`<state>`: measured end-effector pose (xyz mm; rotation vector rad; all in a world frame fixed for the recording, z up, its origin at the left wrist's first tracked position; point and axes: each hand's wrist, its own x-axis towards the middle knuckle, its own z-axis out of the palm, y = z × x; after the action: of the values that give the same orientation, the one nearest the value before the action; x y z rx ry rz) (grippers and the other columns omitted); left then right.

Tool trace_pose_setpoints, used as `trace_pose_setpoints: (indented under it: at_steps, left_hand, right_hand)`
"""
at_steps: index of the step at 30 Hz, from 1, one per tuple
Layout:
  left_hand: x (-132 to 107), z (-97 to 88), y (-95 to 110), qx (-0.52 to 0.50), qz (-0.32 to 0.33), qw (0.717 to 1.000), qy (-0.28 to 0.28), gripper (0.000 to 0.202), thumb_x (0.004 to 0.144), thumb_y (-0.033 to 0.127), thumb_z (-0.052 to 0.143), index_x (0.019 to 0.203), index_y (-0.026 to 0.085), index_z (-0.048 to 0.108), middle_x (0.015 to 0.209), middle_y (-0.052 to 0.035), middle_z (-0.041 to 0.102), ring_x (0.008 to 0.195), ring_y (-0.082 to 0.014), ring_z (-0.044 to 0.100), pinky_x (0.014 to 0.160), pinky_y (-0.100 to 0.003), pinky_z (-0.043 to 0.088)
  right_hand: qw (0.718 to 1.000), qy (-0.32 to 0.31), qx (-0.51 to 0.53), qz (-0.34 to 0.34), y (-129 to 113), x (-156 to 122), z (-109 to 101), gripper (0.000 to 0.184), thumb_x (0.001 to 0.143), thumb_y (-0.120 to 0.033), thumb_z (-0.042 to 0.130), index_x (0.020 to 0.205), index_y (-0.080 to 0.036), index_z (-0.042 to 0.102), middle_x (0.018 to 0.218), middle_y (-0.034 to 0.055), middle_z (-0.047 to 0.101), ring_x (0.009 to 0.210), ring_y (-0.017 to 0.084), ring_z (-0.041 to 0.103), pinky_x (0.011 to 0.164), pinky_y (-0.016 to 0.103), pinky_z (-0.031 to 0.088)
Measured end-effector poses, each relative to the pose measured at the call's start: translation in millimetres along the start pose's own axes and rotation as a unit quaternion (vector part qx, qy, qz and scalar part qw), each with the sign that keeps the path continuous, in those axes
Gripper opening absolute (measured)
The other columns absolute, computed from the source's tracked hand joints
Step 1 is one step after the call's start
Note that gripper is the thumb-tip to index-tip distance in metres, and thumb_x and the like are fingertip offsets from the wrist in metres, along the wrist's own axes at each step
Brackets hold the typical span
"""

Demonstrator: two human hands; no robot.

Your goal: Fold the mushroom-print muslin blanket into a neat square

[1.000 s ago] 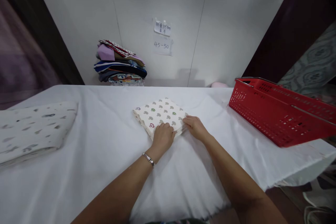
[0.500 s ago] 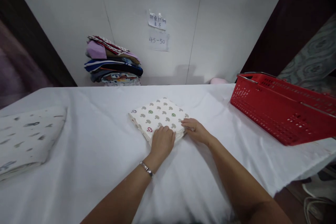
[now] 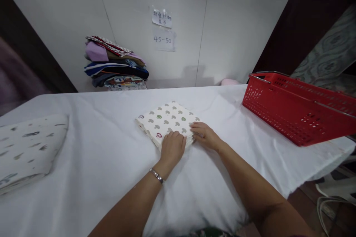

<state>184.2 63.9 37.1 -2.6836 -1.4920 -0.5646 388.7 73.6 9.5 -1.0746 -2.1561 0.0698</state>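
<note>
A folded white cloth (image 3: 169,116) with grey, green and red mushroom prints lies in the middle of the table, one corner toward me. My left hand (image 3: 172,146), with a silver bracelet at the wrist, is closed over its near edge, fingers on top and the thumb hidden. At the right corner, my right hand (image 3: 205,135) pinches the layered edge, fingers on the upper face. The folded layers show between my two hands.
Another folded printed cloth (image 3: 33,144) lies at the left. A red plastic basket (image 3: 294,107) stands at the right of the white-covered table (image 3: 105,192). Several folded fabrics (image 3: 116,64) are stacked at the back by the wall, below and left of paper signs (image 3: 164,39).
My view has shifted slightly. My right hand's fingers reach a little further onto the cloth's right corner; my left hand stays at the near edge. The cloth lies much as before.
</note>
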Motion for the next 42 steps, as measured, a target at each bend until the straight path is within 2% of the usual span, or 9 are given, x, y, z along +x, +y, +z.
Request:
trace_pose_setpoints:
  at_steps: [6, 12, 16, 22, 31, 37, 42]
  left_hand:
    - [-0.2, -1.8, 1.0, -0.004, 0.02, 1.0, -0.013, 0.031, 0.093, 0.028, 0.037, 0.077, 0.018, 0.062, 0.086, -0.0071, 0.059, 0.088, -0.0217, 0.053, 0.073, -0.036, 0.037]
    - [-2.4, -4.6, 4.5, 0.001, 0.018, 0.999, -0.035, 0.022, 0.089, 0.032, 0.046, 0.081, 0.018, 0.061, 0.09, -0.0074, 0.058, 0.09, -0.0229, 0.052, 0.075, -0.037, 0.037]
    - [-3.1, -5.5, 4.8, 0.016, 0.019, 0.999, -0.045, 0.018, 0.084, 0.035, 0.056, 0.088, 0.018, 0.06, 0.093, -0.0066, 0.057, 0.09, -0.0235, 0.052, 0.074, -0.036, 0.037]
    - [-2.4, -8.8, 5.6, 0.018, 0.017, 0.998, -0.065, 0.015, 0.086, 0.03, 0.053, 0.091, 0.017, 0.06, 0.094, -0.0071, 0.057, 0.092, -0.0228, 0.052, 0.075, -0.035, 0.038]
    - [-1.8, -6.4, 3.8, 0.024, 0.023, 0.998, -0.05, 0.017, 0.089, 0.027, 0.046, 0.089, 0.017, 0.06, 0.092, -0.0075, 0.058, 0.092, -0.0227, 0.053, 0.075, -0.035, 0.037]
    - [-1.0, -3.5, 1.1, 0.011, 0.021, 0.999, -0.042, 0.018, 0.09, 0.028, 0.045, 0.087, 0.017, 0.059, 0.092, -0.007, 0.058, 0.092, -0.0218, 0.053, 0.074, -0.034, 0.037]
    - [-0.3, -1.9, 0.6, 0.011, 0.021, 0.999, -0.032, 0.019, 0.09, 0.028, 0.044, 0.087, 0.017, 0.059, 0.091, -0.0068, 0.058, 0.091, -0.022, 0.053, 0.073, -0.034, 0.037]
  right_hand:
    - [0.999, 0.008, -0.041, -0.019, 2.3, 1.3, 0.6, 0.021, 0.088, -0.021, 0.052, 0.104, -0.023, 0.065, 0.114, 0.0095, 0.064, 0.116, 0.023, 0.052, 0.095, 0.045, 0.044]
    - [0.998, 0.0, -0.066, -0.018, 4.2, 1.2, -1.6, 0.017, 0.086, -0.022, 0.054, 0.096, -0.023, 0.068, 0.109, 0.0083, 0.066, 0.109, 0.024, 0.056, 0.092, 0.043, 0.044]
    - [0.998, -0.025, -0.063, -0.018, -0.6, 2.6, -6.8, 0.02, 0.086, -0.02, 0.053, 0.098, -0.023, 0.068, 0.11, 0.0081, 0.065, 0.104, 0.024, 0.058, 0.09, 0.041, 0.045]
    - [0.999, -0.027, -0.039, -0.022, 1.5, -0.2, -8.6, 0.027, 0.081, -0.015, 0.054, 0.105, -0.021, 0.066, 0.113, 0.0098, 0.064, 0.107, 0.024, 0.057, 0.091, 0.043, 0.045]
    - [0.998, -0.025, -0.045, -0.028, 0.0, 0.0, -6.2, 0.031, 0.08, -0.015, 0.055, 0.109, -0.023, 0.063, 0.114, 0.0096, 0.063, 0.108, 0.024, 0.056, 0.092, 0.044, 0.044]
    - [0.997, -0.018, -0.063, -0.027, 0.3, -0.4, -1.7, 0.032, 0.081, -0.013, 0.052, 0.112, -0.023, 0.06, 0.125, 0.0097, 0.057, 0.122, 0.024, 0.046, 0.097, 0.046, 0.041]
    - [0.996, -0.018, -0.084, -0.024, 2.5, -1.2, 5.9, 0.034, 0.079, -0.011, 0.052, 0.111, -0.02, 0.057, 0.127, 0.0112, 0.055, 0.123, 0.025, 0.044, 0.099, 0.047, 0.04]
